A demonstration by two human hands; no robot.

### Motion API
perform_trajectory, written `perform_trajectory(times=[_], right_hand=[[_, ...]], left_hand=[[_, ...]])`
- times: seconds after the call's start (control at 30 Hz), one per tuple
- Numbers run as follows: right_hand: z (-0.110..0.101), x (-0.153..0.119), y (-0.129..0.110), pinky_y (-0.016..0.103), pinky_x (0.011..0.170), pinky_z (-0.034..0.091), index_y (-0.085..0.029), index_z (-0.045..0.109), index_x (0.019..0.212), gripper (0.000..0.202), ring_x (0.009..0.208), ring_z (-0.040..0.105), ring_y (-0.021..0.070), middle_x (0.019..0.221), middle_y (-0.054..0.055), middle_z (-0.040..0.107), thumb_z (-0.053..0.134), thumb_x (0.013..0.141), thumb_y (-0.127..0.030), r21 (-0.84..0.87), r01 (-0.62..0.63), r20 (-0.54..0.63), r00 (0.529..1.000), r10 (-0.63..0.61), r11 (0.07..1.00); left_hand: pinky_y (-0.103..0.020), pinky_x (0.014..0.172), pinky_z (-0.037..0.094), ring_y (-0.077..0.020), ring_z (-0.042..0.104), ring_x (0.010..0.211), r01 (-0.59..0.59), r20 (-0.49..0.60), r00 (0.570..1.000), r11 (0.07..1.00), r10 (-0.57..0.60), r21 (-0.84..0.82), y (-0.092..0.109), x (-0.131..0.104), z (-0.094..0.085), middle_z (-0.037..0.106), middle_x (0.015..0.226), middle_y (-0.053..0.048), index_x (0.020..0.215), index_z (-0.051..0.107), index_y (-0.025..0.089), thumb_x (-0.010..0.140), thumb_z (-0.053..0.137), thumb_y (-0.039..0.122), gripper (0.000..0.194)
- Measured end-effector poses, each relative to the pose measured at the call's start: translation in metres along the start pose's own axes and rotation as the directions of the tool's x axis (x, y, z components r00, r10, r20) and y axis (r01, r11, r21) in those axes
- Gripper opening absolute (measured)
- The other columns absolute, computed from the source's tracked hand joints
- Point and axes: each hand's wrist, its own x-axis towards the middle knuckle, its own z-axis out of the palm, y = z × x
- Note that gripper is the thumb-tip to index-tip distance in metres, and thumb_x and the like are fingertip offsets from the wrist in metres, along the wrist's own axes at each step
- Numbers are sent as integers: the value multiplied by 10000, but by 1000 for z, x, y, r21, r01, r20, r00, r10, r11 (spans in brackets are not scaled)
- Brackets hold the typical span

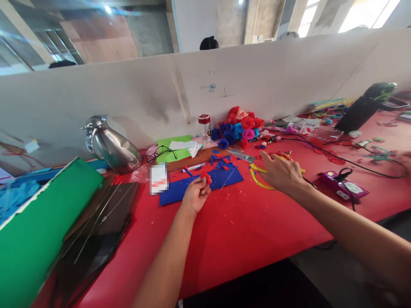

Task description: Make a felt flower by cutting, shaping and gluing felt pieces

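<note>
1. Jug [115, 147], shiny metal, stands on the red surface [257, 231] near the white partition [138, 98].
2. Blue sheet [175, 191] lies flat, with blue and red scraps [221, 163] at its far edge.
3. Left hand [196, 193], over the sheet, pinches a small red piece [207, 176] between its fingers.
4. Scissors [245, 156] with yellow handles sit just right of the sheet.
5. Right hand [284, 173] covers part of them; whether its fingers have closed, I cannot tell.
6. Purple box [342, 186] lies beyond.
</note>
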Motion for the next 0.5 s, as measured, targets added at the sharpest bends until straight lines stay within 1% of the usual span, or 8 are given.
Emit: perform_trajectory(times=[0.03, 0.07, 0.17, 0.23, 0.27, 0.33, 0.4, 0.5], right_hand=[[3, 4, -3, 195, 516, 385, -143, 626, 1182, 499, 658, 607, 151, 864, 80, 710, 705, 701, -250, -31, 16, -29, 999, -17, 999], [5, 9, -5, 195, 505, 381, -151, 629, 1173, 490, 635, 599, 143, 853, 74, 708, 702, 700, -253, -41, 30, -39, 999, -32, 999], [19, 22, -15, 208, 431, 377, -117, 642, 1105, 408, 482, 509, 110, 660, 7, 650, 574, 798, -376, 84, 44, 51, 998, -48, 996], [33, 28, -24, 227, 453, 411, -118, 612, 1168, 419, 495, 537, 132, 629, 6, 633, 520, 840, -363, 114, 35, 81, 996, -44, 993], [42, 29, -29, 243, 498, 437, -145, 584, 1223, 430, 561, 586, 158, 672, 28, 655, 538, 833, -319, 99, 30, 72, 997, -37, 995], [59, 28, -37, 285, 611, 471, -227, 513, 1323, 548, 762, 652, 223, 851, 74, 697, 582, 780, -232, 25, 26, 46, 999, -27, 999], [74, 24, -40, 326, 696, 477, -291, 467, 1367, 628, 923, 644, 271, 1035, 94, 686, 577, 755, -208, -90, 40, 35, 999, -37, 995], [87, 20, -35, 349, 745, 471, -315, 436, 1387, 623, 983, 624, 274, 1182, 96, 635, 523, 779, -208, -225, 78, -3, 997, -80, 971]], left_hand=[[-187, 429, 231, -10, 272, 405, -7, -1, 1000, 1000, 7, -7, 0, 0, 0, 601, 642, -2, 667, 590, 123, 673, 731, 86, 146], [-185, 430, 236, -10, 276, 405, -17, -9, 1000, 1000, 17, -15, 0, 0, 1, 588, 625, 11, 656, 578, 131, 661, 746, 95, 172], [-176, 422, 221, -15, 298, 400, -75, -87, 994, 997, 73, -20, -1, 1, 1, 492, 516, 58, 594, 519, 150, 590, 800, 125, 283], [-181, 408, 187, -17, 297, 383, -101, -147, 984, 995, 104, 27, 0, 2, 0, 443, 457, 73, 571, 506, 155, 549, 821, 162, 316], [-188, 401, 168, -14, 283, 371, -108, -165, 979, 992, 116, 60, 1, 2, -1, 455, 449, 70, 570, 512, 155, 543, 820, 185, 311], [-207, 392, 142, -6, 242, 350, -131, -175, 973, 986, 148, 107, 3, 2, -2, 553, 493, 37, 579, 522, 154, 553, 794, 210, 279], [-224, 390, 127, -1, 210, 342, -176, -164, 967, 977, 195, 123, 6, 2, -3, 661, 607, -15, 602, 538, 151, 582, 743, 213, 215], [-245, 391, 105, -7, 206, 342, -227, -163, 955, 965, 247, 132, 7, 1, -3, 711, 700, -69, 605, 554, 146, 647, 677, 282, 188]])
